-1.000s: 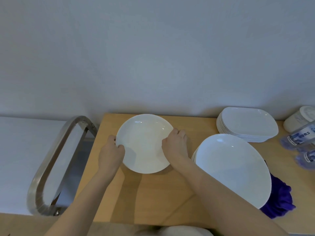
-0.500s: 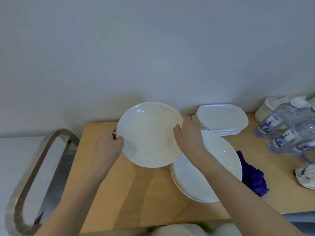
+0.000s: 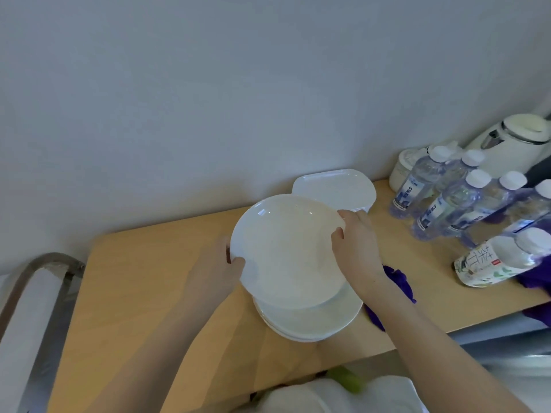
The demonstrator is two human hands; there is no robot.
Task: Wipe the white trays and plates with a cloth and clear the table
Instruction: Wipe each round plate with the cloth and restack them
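Hands (image 3: 354, 248) grip white plate (image 3: 286, 248); lying bottle (image 3: 501, 260) reads "茶".

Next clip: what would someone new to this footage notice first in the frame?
First, the round white plate at the centre, held by its rim in the left hand and right hand, just over a stack of plates on the wooden table. Then the cluster of water bottles at the right, with a purple cloth lying beside the stack.
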